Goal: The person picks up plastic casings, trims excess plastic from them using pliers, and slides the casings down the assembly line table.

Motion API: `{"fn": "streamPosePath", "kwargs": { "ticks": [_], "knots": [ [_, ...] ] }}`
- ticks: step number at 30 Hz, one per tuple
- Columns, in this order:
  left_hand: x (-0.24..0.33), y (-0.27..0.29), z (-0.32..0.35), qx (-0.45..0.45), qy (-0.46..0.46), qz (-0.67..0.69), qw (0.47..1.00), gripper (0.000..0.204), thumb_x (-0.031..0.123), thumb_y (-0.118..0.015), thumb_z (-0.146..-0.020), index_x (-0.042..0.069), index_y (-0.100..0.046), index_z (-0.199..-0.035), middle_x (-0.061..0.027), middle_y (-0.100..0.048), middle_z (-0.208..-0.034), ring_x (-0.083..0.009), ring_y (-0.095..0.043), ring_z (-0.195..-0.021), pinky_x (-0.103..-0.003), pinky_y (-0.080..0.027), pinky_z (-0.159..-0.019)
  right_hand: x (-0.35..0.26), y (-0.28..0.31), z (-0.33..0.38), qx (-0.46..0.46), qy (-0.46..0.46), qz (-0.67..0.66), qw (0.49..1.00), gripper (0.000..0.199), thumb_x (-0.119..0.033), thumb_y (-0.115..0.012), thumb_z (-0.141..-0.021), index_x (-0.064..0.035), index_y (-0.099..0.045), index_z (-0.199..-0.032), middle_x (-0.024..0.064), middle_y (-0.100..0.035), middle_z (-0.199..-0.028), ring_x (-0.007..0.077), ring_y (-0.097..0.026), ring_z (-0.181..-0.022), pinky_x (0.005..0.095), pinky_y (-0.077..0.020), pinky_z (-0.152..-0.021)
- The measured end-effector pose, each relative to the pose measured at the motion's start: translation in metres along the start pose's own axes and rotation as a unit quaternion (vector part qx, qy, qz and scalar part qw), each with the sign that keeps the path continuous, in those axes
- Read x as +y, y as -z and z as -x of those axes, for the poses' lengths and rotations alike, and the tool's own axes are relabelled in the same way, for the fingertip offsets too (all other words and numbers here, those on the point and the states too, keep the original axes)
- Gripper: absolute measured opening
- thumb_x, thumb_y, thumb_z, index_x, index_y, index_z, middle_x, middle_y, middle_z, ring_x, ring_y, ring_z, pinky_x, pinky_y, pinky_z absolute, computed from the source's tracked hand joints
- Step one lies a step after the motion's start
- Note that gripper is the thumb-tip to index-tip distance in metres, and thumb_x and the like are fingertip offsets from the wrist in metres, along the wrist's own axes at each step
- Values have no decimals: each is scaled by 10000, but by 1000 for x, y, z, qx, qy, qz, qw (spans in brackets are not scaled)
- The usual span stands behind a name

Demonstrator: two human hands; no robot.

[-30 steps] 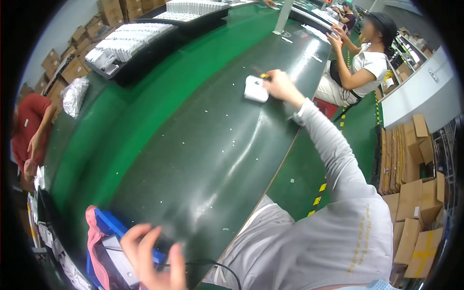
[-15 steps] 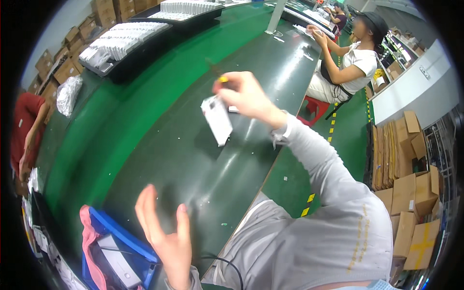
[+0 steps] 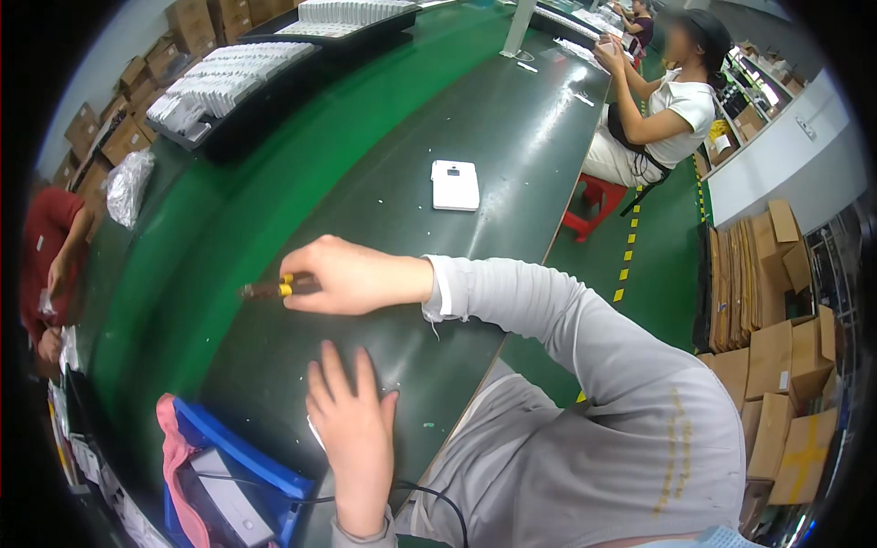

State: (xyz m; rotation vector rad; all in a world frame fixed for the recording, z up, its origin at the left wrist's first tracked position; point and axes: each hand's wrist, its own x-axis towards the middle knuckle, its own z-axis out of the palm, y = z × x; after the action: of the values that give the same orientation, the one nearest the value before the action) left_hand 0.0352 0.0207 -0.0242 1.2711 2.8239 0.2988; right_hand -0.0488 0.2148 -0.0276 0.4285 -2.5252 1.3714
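Left hand: the left hand lies palm down near the bench's near edge, fingers slightly spread and flat. Half a second ago it was raised with fingers splayed; now it has come down onto something small and white, of which only a sliver shows at its left side.

Blue tray: the blue tray sits just left of that hand, with a pink cloth over its rim and a grey device inside. A black cable runs from it across the person's lap.

Right hand: the right hand has drawn back from the far reach it held a second ago and now hovers over the middle of the bench. Its fingers are curled tight around a tool with a yellow band, the dark tip pointing left.

White unit: the white unit lies flat on the green bench, well apart from both hands. Half a second ago the right hand held it up; now it is set down and released, so work on it looks finished and the hands have turned to the piece under the left palm.

Far bench: black trays of white parts stand along the far side.

Others: a seated person in a white top works to the right; a red sleeve shows at the left edge.

Floor: stacked cartons stand at the right.
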Motion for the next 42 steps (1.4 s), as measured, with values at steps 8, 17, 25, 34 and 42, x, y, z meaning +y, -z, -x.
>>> {"fn": "streamPosePath", "kwargs": {
  "ticks": [8,17,25,34,42],
  "knots": [
    [-27,61,6,63,64,-72,993,604,281,-765,-739,-58,-551,-1191,-185,-570,-1099,-342,-508,-1064,-442,-367,-963,13,17,-6,118,29,-41,992,229,-159,-710,-857,42,-667,-959,72,-664,-805,128,-626,-762,278,-509,-726],
    [-51,27,8,-4,42,-64,997,168,97,-691,-825,0,-567,-886,-146,-622,-796,-330,-618,-786,-424,-438,-674,12,-25,8,40,1,-262,964,246,-101,-640,-933,42,-582,-1125,62,-638,-935,109,-604,-888,281,-497,-810],
    [-55,40,0,339,191,188,902,116,20,-637,-891,-7,-543,-829,-83,-565,-627,-160,-564,-509,-299,-433,-491,-22,-9,14,-5,-103,-352,930,251,-184,-636,-940,14,-660,-1093,9,-601,-785,57,-538,-674,214,-426,-587],
    [-53,46,6,381,166,524,744,86,13,-597,-931,-33,-553,-989,-106,-655,-805,-128,-593,-576,-210,-410,-470,-43,-17,22,-29,-129,-471,872,190,-177,-669,-924,12,-650,-922,4,-581,-705,66,-515,-597,235,-415,-523],
    [-59,33,8,375,129,614,683,928,734,-353,-924,-70,-394,-1385,-156,-525,-1323,-258,-525,-1227,-400,-427,-1005,-53,-25,29,-63,-130,-505,851,209,-208,-658,-938,-2,-655,-902,14,-598,-678,64,-546,-574,220,-432,-511]
  ]
}}
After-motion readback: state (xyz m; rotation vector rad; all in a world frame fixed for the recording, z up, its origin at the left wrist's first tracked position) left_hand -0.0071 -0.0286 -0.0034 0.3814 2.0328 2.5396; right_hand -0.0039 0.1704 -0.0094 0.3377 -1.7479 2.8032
